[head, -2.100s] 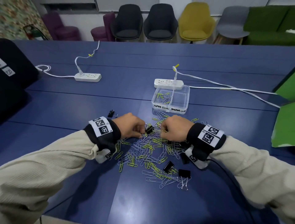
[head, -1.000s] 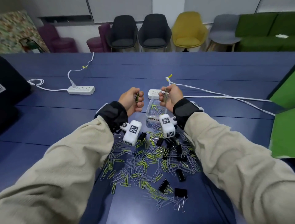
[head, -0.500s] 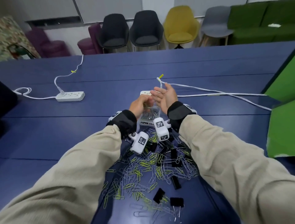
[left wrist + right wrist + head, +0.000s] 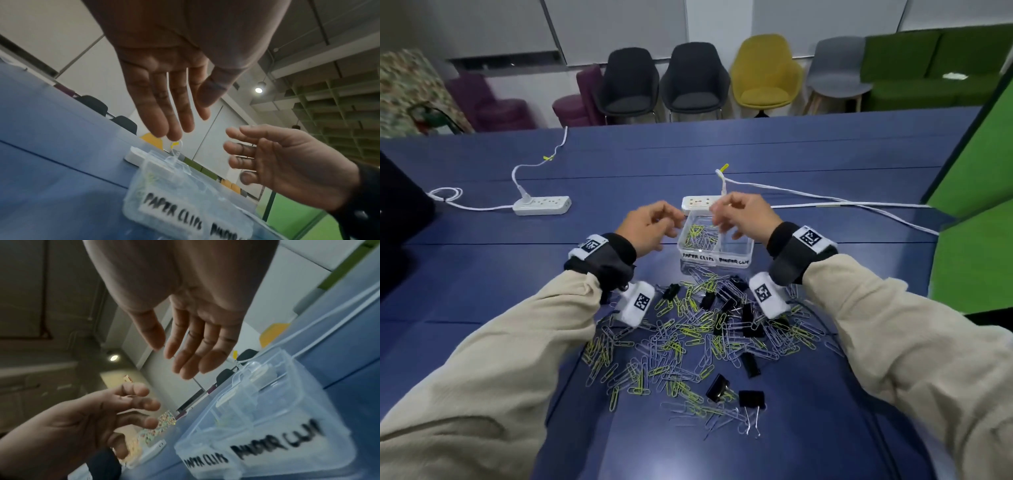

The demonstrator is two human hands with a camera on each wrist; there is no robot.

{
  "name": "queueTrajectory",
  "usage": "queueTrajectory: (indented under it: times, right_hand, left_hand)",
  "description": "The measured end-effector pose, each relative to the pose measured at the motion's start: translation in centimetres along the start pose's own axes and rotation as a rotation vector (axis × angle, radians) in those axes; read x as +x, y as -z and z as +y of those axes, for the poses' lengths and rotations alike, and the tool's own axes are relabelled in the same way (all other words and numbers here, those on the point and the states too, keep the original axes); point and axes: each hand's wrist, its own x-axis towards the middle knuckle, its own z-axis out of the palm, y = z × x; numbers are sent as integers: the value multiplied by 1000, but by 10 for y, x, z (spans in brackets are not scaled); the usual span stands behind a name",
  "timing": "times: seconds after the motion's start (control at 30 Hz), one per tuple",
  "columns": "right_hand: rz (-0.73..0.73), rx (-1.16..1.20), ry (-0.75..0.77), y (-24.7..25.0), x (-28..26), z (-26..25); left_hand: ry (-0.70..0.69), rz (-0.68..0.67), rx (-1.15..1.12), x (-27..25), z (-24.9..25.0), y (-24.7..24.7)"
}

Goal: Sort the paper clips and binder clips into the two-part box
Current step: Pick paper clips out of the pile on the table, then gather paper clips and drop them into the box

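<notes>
A clear two-part box, labelled for paper clips and binder clips, stands on the blue table; its left compartment holds paper clips. My left hand hovers at the box's left edge with relaxed, empty fingers. Over the box's far side my right hand is likewise open and empty. In the left wrist view the left hand has straight fingers above the box. The right wrist view shows the right hand above the box. A pile of paper clips and black binder clips lies nearer to me.
A white power strip sits just behind the box, its cable running right. Another power strip lies at the left. A green panel stands at the right edge, a black object at the left.
Both hands carried paper clips from the pile up to the box and let them go; they now hover apart over it, open and empty.
</notes>
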Motion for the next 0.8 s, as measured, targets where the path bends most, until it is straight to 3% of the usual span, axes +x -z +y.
queueTrajectory:
  times: [0.07,0.17,0.33,0.57,0.7,0.8]
  right_hand:
    - [-156,-274,-4,-4,-13,2]
    - [-388,-680,-30,-18,-32,3]
    - [-450,-982,4,-39,-47,7]
    - [-439,-1084,67,-45,-52,15]
    - [-441,-996,100,-40,-50,16]
    - [-407,-910,125,-31,-50,12]
  left_hand:
    - [-11,-55,205,-13,-12,6]
    - [-14,-263,614,-29,-26,6]
    - [-73,-374,742,-43,-32,-8]
    - [-116,-359,742,-42,-41,-14]
    - [-101,-203,666,-35,-37,5]
    - [-36,-99,758,-23,-44,22]
